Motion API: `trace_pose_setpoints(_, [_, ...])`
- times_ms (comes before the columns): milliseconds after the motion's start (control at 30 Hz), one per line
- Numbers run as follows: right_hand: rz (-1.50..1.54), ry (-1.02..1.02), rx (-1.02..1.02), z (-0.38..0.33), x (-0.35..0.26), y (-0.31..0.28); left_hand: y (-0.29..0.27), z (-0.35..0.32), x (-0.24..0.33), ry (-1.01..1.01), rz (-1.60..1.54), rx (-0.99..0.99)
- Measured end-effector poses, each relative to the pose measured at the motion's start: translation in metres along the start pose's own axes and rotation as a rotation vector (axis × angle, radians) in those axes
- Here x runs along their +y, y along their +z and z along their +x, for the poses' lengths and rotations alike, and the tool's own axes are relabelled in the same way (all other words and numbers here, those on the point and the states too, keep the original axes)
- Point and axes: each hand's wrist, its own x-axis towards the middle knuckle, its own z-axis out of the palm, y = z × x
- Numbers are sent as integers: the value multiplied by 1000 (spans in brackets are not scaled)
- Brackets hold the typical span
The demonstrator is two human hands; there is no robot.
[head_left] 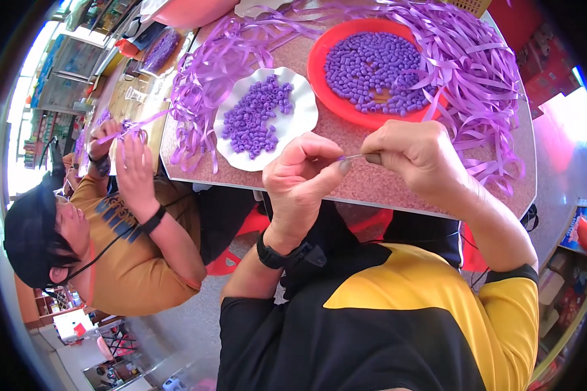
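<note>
Over the table's near edge, my left hand (pixel 303 182) is closed in a pinch. A small bit of purple (pixel 341 158) shows at its fingertips; whether it is a bead or a ribbon end I cannot tell. My right hand (pixel 419 159) pinches a thin, shiny, needle-like piece (pixel 355 156), which reaches across to the left fingertips. Just beyond the left hand lies a white wavy-rimmed plate (pixel 301 112) bearing purple beads (pixel 254 120). A round red tray (pixel 317 63) beyond the right hand holds many more purple beads (pixel 372 68).
Purple ribbons (pixel 466 58) heap at the right back; more ribbons (pixel 205 81) lie left of the plate. A pink basin (pixel 189 10) stands at the far left. At left, a co-worker in a brown shirt (pixel 137 267) handles purple ribbon. Red stools (pixel 225 262) sit below the table.
</note>
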Motion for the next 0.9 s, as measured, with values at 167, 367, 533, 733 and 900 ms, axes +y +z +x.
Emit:
trace_pose_setpoints(167, [-110, -40, 19, -3, -2, 1, 3, -3, -1, 141, 141, 26])
trace_pose_setpoints(367, [124, 2, -37, 0, -5, -1, -2, -4, -5, 312, 236, -10])
trace_pose_setpoints(533, [127, 22, -34, -1, -3, 1, -2, -7, -8, 316, 222, -7])
trace_pose_setpoints(733, [169, 44, -79, 0, -6, 3, 3, -12, -4, 275, 119, -12])
trace_pose_setpoints(900, [227, 142, -90, -3, -13, 4, 2, -16, 1, 127, 25, -30])
